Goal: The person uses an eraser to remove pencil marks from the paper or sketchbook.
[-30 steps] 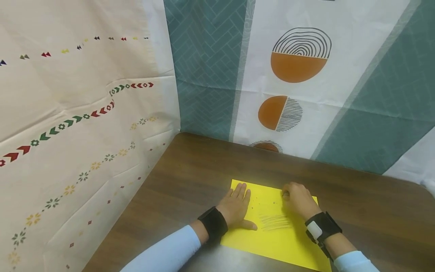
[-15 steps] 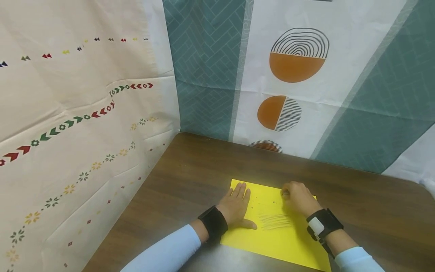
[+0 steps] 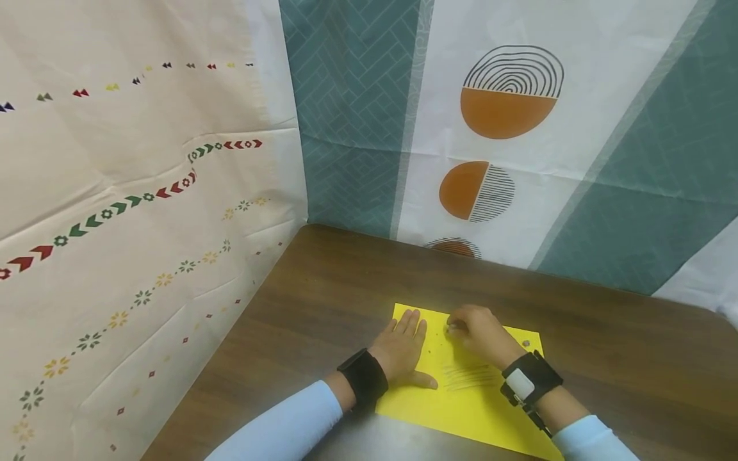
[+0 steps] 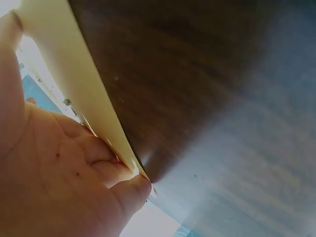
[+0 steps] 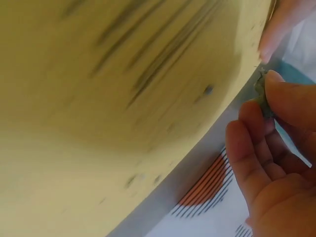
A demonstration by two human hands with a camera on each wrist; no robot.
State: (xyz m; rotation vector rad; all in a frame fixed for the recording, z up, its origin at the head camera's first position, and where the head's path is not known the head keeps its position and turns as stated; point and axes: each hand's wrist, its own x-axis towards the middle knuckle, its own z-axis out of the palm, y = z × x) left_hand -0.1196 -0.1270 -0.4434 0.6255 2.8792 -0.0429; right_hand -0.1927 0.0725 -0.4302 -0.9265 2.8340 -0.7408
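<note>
Right grip (image 3: 483, 334) on lump (image 5: 260, 91) over streaked paper (image 3: 455, 413)

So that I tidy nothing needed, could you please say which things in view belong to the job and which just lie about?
In use:
yellow sheet under the left hand
dark strokes on it
grey lump pinched in right fingers

Not in use:
cream patterned cloth
teal-and-white cloth
grey bit at the sheet's right, possibly needed
</note>
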